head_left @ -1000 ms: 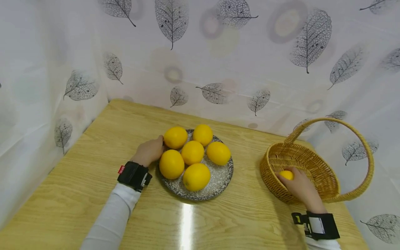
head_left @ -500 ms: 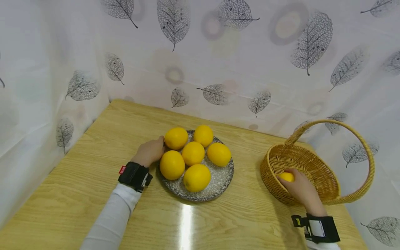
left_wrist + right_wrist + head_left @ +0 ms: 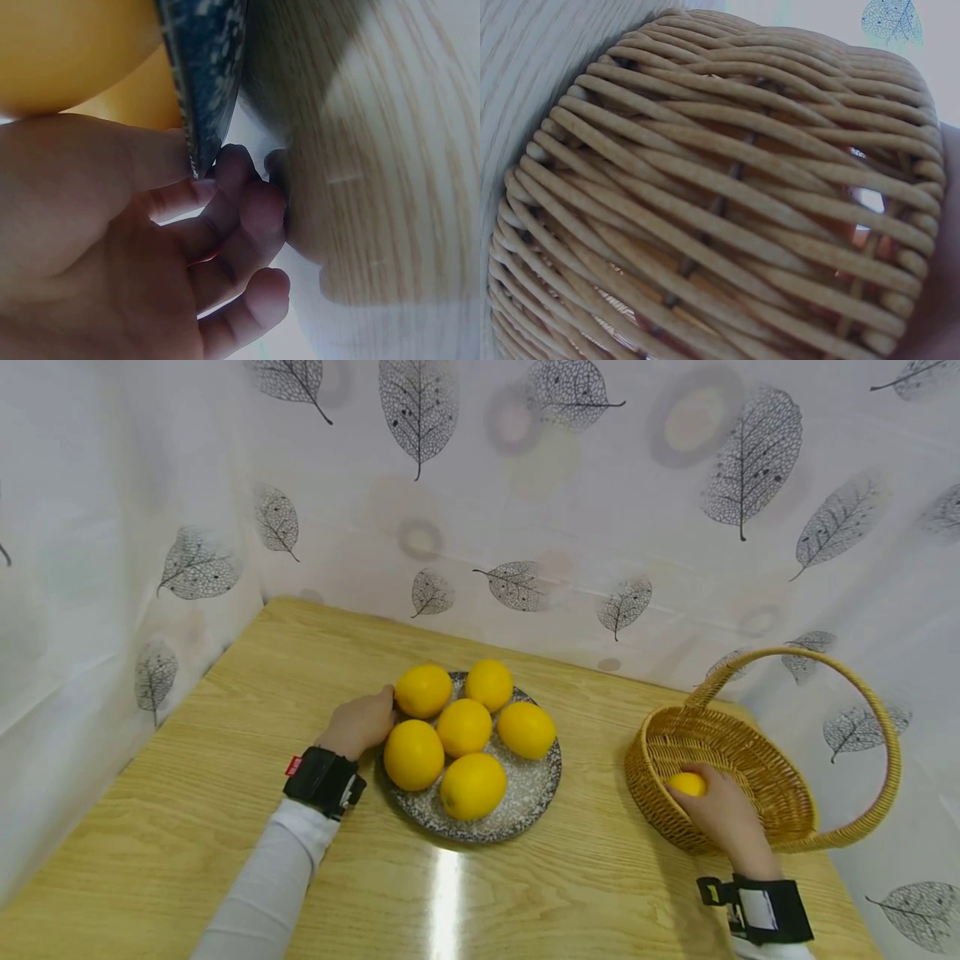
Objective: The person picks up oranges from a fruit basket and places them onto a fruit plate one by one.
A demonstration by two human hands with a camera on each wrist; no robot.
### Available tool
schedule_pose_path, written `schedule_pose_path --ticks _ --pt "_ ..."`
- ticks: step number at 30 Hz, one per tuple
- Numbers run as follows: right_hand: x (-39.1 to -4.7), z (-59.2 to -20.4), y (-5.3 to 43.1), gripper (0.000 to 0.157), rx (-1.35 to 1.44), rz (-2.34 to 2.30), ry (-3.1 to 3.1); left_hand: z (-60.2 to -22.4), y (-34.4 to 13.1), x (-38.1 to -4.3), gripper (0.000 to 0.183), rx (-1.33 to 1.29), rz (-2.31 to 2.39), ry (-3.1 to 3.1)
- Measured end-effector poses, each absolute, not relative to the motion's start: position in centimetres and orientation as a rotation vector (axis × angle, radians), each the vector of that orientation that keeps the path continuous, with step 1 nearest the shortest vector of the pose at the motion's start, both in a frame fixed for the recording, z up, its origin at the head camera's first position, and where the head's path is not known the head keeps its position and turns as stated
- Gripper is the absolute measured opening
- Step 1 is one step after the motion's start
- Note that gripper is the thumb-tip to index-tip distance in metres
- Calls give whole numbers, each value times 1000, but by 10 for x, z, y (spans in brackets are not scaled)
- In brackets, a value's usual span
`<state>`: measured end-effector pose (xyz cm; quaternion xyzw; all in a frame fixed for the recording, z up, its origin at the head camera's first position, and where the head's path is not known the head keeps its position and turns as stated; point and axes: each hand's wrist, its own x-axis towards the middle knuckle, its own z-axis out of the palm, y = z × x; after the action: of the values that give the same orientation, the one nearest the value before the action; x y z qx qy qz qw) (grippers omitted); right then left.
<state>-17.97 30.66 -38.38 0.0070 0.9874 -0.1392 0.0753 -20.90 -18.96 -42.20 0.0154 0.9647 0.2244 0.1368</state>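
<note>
My left hand [image 3: 358, 725] is at the left rim of a speckled grey plate [image 3: 525, 789]. In the left wrist view its fingers [image 3: 259, 210] curl under the edge of the plate [image 3: 206, 75], and the thumb side lies over the rim. Several yellow lemons [image 3: 464, 727] sit together on the plate. Over on the right, my right hand [image 3: 723, 806] reaches into a wicker basket [image 3: 780, 777] and grips one lemon [image 3: 687, 783] inside its near left wall. The woven side of the basket [image 3: 727, 180] fills most of the right wrist view and hides the fingertips.
Everything stands on a light wood table [image 3: 585, 877]. A curtain [image 3: 525, 510] printed with leaves hangs behind it and along both sides. The tall handle [image 3: 847, 668] of the basket arches up near the right edge.
</note>
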Motion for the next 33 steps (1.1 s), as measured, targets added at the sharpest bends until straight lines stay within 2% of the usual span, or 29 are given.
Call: schedule_pose_path --ticks 23,33 --pt "-173 -378 299 65 26 -396 3054 -416 -189 -207 45 24 660 2774" --pt "-171 -376 299 69 14 -380 3108 -418 -188 -207 44 25 655 2777"
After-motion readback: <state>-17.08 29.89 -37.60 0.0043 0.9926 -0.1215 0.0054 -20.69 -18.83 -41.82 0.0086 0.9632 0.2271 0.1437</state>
